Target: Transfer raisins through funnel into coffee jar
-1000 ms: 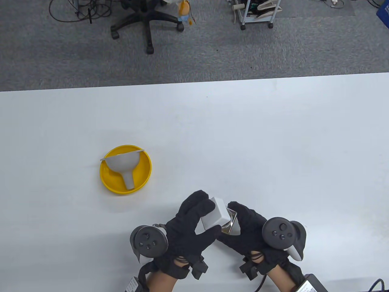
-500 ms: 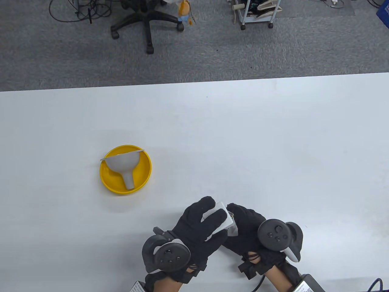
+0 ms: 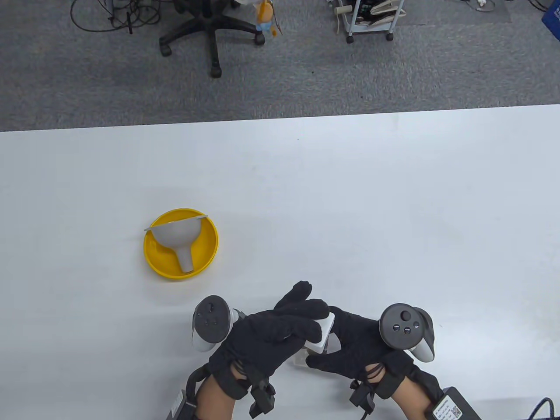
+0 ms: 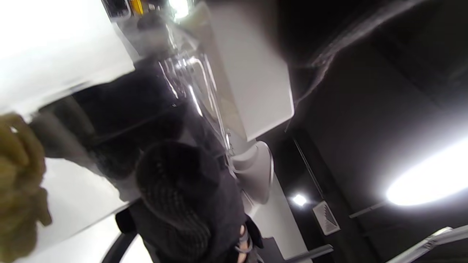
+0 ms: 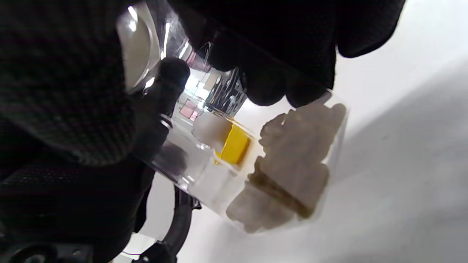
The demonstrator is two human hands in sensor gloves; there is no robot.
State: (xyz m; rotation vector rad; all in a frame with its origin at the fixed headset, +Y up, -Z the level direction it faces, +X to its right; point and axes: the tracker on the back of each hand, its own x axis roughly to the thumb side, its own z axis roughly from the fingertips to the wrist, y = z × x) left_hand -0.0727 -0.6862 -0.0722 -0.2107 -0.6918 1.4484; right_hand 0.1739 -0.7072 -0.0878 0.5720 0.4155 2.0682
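A clear square jar with a white lid (image 3: 323, 336) is held between both hands near the table's front edge. My left hand (image 3: 306, 323) lies over the top and grips the lid, which fills the left wrist view (image 4: 252, 73). My right hand (image 3: 339, 339) holds the glass body from the right. In the right wrist view the jar (image 5: 204, 160) shows pale lumps (image 5: 292, 164) at its bottom. A grey funnel (image 3: 177, 238) lies on its side in a yellow bowl (image 3: 208, 245) to the far left of the hands.
The white table's (image 3: 350, 197) far edge runs across the middle of the table view, with grey carpet, an office chair (image 3: 210, 26) and a cart (image 3: 369, 19) beyond. A black box (image 3: 450, 409) with cables sits at the front edge by my right wrist.
My left hand has turned on the lid, its tracker swinging from the near side round to the left. The jar has come slightly nearer, and the lid is now mostly covered by my left fingers.
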